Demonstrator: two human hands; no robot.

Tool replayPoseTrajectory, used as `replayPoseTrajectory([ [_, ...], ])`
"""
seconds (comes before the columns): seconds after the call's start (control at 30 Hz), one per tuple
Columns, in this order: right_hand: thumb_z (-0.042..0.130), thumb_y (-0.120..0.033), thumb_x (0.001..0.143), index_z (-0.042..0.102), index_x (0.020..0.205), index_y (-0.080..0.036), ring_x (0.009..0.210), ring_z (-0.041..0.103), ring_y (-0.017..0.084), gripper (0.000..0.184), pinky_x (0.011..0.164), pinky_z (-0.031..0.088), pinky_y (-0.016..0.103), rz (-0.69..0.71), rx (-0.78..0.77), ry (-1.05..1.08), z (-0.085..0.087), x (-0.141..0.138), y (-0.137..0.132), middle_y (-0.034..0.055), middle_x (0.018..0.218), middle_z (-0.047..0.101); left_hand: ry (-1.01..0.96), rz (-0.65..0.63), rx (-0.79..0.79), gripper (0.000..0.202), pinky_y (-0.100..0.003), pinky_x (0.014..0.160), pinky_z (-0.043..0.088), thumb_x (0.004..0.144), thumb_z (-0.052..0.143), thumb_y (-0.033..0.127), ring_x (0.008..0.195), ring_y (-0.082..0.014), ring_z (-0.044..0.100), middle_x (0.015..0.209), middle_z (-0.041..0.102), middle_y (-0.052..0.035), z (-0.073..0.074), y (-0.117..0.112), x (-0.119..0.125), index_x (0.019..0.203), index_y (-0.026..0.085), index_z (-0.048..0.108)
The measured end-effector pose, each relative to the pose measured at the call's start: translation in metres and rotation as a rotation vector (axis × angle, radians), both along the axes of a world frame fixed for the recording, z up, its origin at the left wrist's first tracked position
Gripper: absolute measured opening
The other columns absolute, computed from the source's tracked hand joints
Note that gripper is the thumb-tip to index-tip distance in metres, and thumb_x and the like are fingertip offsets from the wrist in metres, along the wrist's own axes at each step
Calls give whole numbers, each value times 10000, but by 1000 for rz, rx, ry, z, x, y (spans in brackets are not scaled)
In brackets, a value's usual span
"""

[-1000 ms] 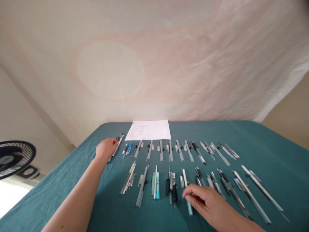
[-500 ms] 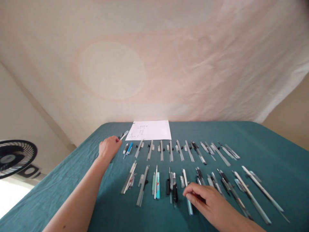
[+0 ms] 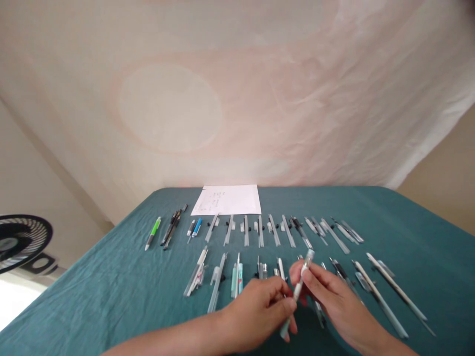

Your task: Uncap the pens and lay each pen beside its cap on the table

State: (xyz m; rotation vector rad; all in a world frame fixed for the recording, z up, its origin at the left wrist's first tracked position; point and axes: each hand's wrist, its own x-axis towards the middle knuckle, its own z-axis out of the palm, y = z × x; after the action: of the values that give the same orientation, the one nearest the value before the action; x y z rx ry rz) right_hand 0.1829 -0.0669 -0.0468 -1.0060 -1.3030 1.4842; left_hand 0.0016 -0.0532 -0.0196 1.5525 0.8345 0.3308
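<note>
Both of my hands meet low in the middle of the view over the near row of pens. A clear white pen (image 3: 301, 278) stands tilted between them, its tip pointing up and away. My left hand (image 3: 260, 314) pinches its lower part with thumb and fingers. My right hand (image 3: 330, 296) grips its upper part. Under and around the hands lie the near row's pens (image 3: 218, 282) on the teal tablecloth (image 3: 111, 296). The far row of pens (image 3: 260, 230) lies beyond the hands.
A white paper sheet (image 3: 227, 200) lies at the table's far edge. A green pen (image 3: 153, 233) and two dark pens (image 3: 172, 227) lie at the far left. A black fan (image 3: 18, 242) stands off the table's left side. A pale cloth hangs behind.
My left hand left the far-left pens and came back to the middle. My right hand lifted a clear white pen off the near row, and both hands now hold it.
</note>
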Motion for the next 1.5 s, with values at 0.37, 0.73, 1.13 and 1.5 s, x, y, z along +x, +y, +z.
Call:
replayPoseTrajectory([
  [0.37,417,-540,858,494,895,-169,492,298,44,381,431,238,160,410,-294,50,1,-15,-15,-42,641,386,112,-90,626,175,-219,730,388,892,369,200,776,-137,542,828,586,-44,20,5,-17,908,182,543],
  [0.73,411,-520,873,491,855,-182,388,115,39,348,340,100,169,359,-354,64,-2,-15,-13,-99,502,212,-3,28,442,136,-214,721,394,889,399,217,722,-120,560,705,616,-10,14,4,-12,849,172,521],
  [1.13,462,-415,884,490,1034,-223,481,286,44,245,448,247,164,213,-422,385,10,-9,-7,-48,642,397,-480,296,-398,206,-227,559,434,784,571,281,658,-114,549,776,550,-29,3,44,-18,931,144,528],
  [1.5,457,-362,892,532,926,-134,504,435,58,243,520,420,223,356,-472,461,4,-15,-10,2,668,506,-382,280,-341,404,-186,448,210,733,644,425,470,-45,336,552,459,22,-8,29,-6,981,105,652],
])
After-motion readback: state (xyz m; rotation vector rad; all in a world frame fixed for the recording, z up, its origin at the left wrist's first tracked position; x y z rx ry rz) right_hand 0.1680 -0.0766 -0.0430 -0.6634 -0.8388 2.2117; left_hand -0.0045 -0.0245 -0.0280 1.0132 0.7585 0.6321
